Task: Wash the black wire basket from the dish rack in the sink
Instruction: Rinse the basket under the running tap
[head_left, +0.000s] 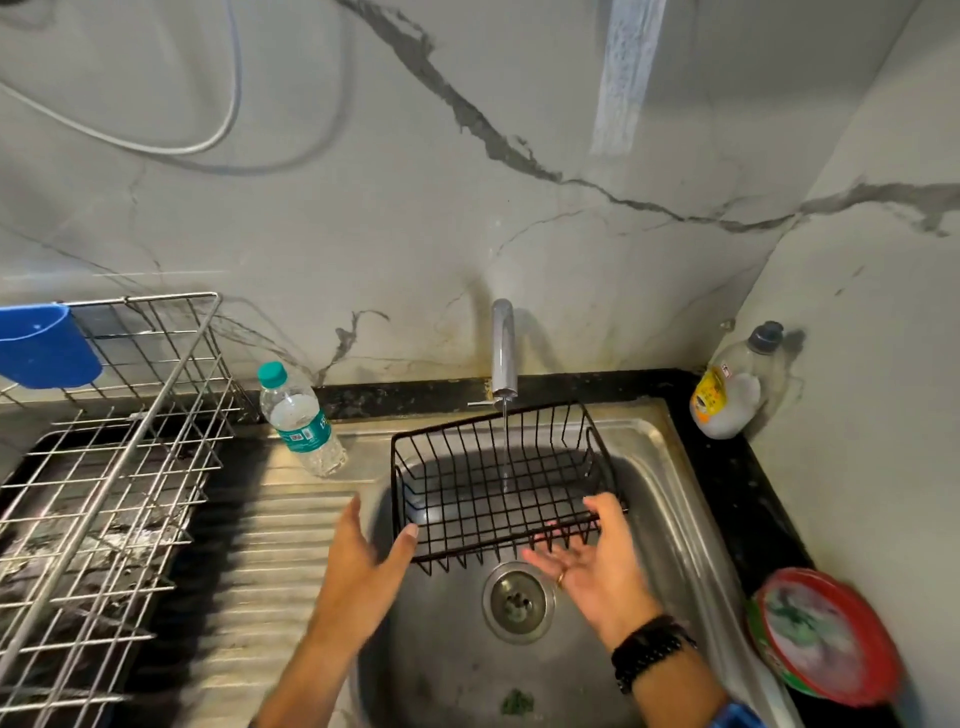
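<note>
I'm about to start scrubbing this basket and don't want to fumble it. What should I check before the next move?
1. Water runs from the tap onto the black wire basket: ok.
2. Basket is over the sink bowl: ok.
3. Right hand holds the near rim, thumb on top, fingers underneath: ok.
4. Left hand has a grip: not ok; it is open, and only the thumb touches the basket's corner.
5. Drain strainer is uncovered: ok.
6. Soap is on the basket: cannot tell.
</note>
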